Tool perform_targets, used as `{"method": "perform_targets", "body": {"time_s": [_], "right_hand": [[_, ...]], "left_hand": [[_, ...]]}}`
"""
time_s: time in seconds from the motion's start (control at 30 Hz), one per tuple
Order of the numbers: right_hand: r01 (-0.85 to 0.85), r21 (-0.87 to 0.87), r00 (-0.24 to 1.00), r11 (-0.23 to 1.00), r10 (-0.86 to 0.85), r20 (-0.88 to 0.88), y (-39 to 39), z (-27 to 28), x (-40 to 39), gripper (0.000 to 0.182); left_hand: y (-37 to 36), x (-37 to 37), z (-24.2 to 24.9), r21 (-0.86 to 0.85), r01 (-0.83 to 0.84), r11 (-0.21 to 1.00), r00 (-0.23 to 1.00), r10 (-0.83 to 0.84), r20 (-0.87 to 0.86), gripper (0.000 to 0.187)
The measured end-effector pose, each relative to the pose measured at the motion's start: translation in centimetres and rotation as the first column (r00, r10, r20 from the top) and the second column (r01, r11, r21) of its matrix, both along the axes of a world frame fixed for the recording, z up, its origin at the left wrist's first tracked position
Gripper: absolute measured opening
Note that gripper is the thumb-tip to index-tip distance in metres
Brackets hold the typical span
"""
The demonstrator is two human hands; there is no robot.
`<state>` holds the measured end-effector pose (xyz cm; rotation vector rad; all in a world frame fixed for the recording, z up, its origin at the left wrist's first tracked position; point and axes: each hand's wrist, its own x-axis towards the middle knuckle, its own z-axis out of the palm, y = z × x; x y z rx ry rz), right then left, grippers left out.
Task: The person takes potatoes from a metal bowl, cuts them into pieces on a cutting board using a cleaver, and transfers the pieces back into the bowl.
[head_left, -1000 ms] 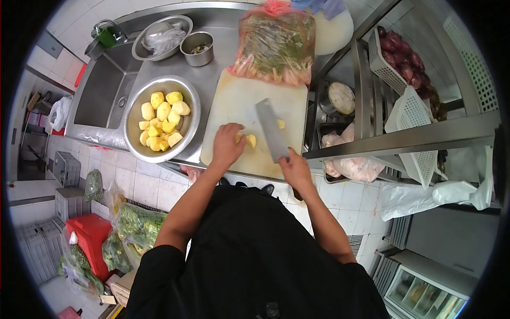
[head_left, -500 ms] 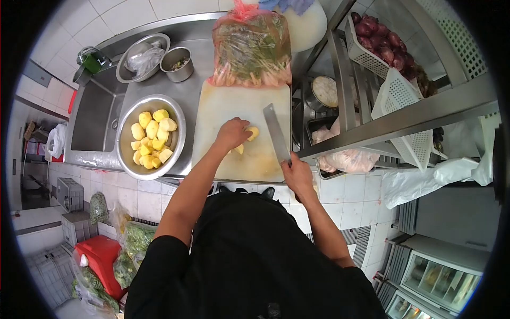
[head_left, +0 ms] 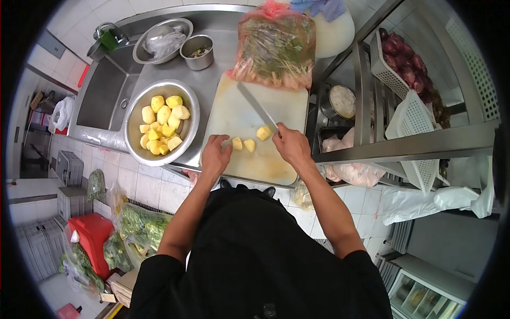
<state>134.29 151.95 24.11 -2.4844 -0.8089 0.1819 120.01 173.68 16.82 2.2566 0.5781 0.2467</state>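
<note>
At the far left is the sink [head_left: 108,98], and next to it on the steel bench [head_left: 149,73] sits my wide bowl [head_left: 195,119], holding peeled potatoes [head_left: 164,113], some whole, some cut. Behind it stand a smaller bowl [head_left: 139,51] with a clear plastic bag [head_left: 163,42] in it and a small steel pot [head_left: 197,62].

My left hand [head_left: 216,158] is at the left side of the cutting board [head_left: 284,166], its grip spread, thumb apart from the fingers, with nothing in it; I cannot tell whether it touches the board. Just beside my thumb lie two potato pieces [head_left: 243,144], close together, then a larger chunk [head_left: 263,133] to their right, near my other hand. The knife [head_left: 257,106] slants over the board, its blade tip toward the pink bag of greens [head_left: 276,48] at the far edge. My right hand [head_left: 291,144] has its grip closed around the handle.

Farther right are a pot of pale food [head_left: 342,101], bagged meat [head_left: 354,173] and a white basket [head_left: 387,75] of red onions [head_left: 406,64].
</note>
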Motion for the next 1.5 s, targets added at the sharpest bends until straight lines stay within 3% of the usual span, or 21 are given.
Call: {"method": "perform_targets", "body": {"time_s": [0.07,0.2,0.27,0.3,0.37,0.5,0.67,0.8,0.9,0.97,1.0,1.07,1.13,1.17,1.23,1.3,1.37,1.4,1.43,1.5], "right_hand": [[-0.081,-0.209,0.992,0.975,0.058,-0.116,-0.6,-5.3,1.1,0.028],[-0.127,-0.232,0.991,0.965,0.111,-0.079,-0.9,-5.6,2.4,0.028],[0.167,0.116,0.862,0.979,-0.088,-0.500,-1.7,-5.0,2.1,0.023],[0.167,0.115,0.861,0.979,-0.088,-0.501,-2.6,-4.6,2.1,0.023],[0.328,0.128,0.654,0.936,-0.127,-0.746,-5.2,-3.7,2.4,0.017],[0.397,0.073,0.508,0.915,-0.153,-0.848,-9.2,-5.9,1.1,0.014],[0.446,0.095,0.345,0.890,-0.072,-0.936,-7.8,-7.9,-1.6,0.012],[0.467,0.139,0.296,0.873,-0.006,-0.955,-6.2,-8.2,-2.1,0.011],[0.451,0.125,0.278,0.883,-0.006,-0.960,-4.8,-7.2,-2.2,0.012],[0.432,0.137,0.298,0.891,0.002,-0.954,-3.2,-5.9,-2.4,0.013],[0.408,0.162,0.281,0.899,0.045,-0.959,-2.4,-5.9,-2.3,0.013],[0.368,0.217,0.310,0.904,0.100,-0.945,0.0,-3.8,-2.6,0.014],[0.337,0.255,0.317,0.906,0.146,-0.937,2.7,-1.3,-2.9,0.014],[0.252,0.312,0.387,0.916,0.200,-0.900,4.3,0.0,-3.1,0.015],[0.161,0.363,0.452,0.918,0.259,-0.854,6.3,1.8,-3.8,0.017],[0.077,0.338,0.537,0.938,0.246,-0.807,7.7,3.1,-4.2,0.020],[0.063,0.306,0.579,0.950,0.215,-0.786,7.7,3.4,-4.4,0.021],[0.100,0.280,0.591,0.955,0.170,-0.789,7.3,3.1,-4.4,0.021],[0.140,0.253,0.600,0.957,0.121,-0.791,6.7,2.6,-4.5,0.021],[0.167,0.229,0.600,0.959,0.086,-0.796,5.3,1.3,-4.6,0.021]], "left_hand": [[-0.6,-0.3,0.0,-0.035,-0.016,0.999,0.999,0.015,-0.039,0.044],[-2.2,0.6,-0.3,0.126,0.058,0.990,0.998,-0.059,-0.001,0.064],[-3.3,1.6,0.9,0.169,0.153,0.974,0.968,-0.114,-0.222,0.084],[-3.7,2.1,1.2,0.168,0.152,0.974,0.968,-0.113,-0.223,0.084],[-4.1,3.4,1.6,0.163,0.238,0.957,0.923,-0.171,-0.344,0.091],[-4.3,5.7,1.6,0.146,0.349,0.926,0.899,-0.286,-0.332,0.091],[-4.9,8.2,1.5,0.112,0.464,0.879,0.836,-0.393,-0.383,0.087],[-3.9,7.8,-0.1,0.077,0.388,0.918,0.882,-0.347,-0.319,0.077],[-2.8,7.1,-1.9,0.000,0.268,0.963,0.945,-0.263,-0.197,0.072],[-1.5,6.1,-2.8,-0.170,0.168,0.971,0.982,-0.181,-0.062,0.075],[-0.6,5.4,-2.1,-0.157,0.138,0.978,0.986,-0.150,-0.070,0.075],[0.9,4.1,0.4,-0.380,0.010,0.925,0.999,-0.023,-0.030,0.080],[3.7,2.3,1.9,-0.507,0.007,0.862,0.993,0.052,0.102,0.076],[5.3,1.4,2.8,-0.596,0.016,0.803,0.983,0.097,0.156,0.074],[8.2,-0.6,7.0,-0.388,-0.061,0.920,0.986,0.116,0.122,0.068],[12.8,-2.3,6.5,-0.166,-0.064,0.984,0.997,0.070,0.033,0.061],[16.4,-2.9,6.4,-0.058,-0.276,0.959,0.947,0.261,-0.188,0.053],[18.0,-2.8,4.9,0.132,-0.297,0.946,0.939,0.314,-0.139,0.046],[18.9,-2.4,3.3,0.133,-0.299,0.945,0.939,0.317,-0.138,0.046],[20.1,-1.4,1.3,0.290,-0.209,0.934,0.953,0.261,-0.154,0.046]]}}
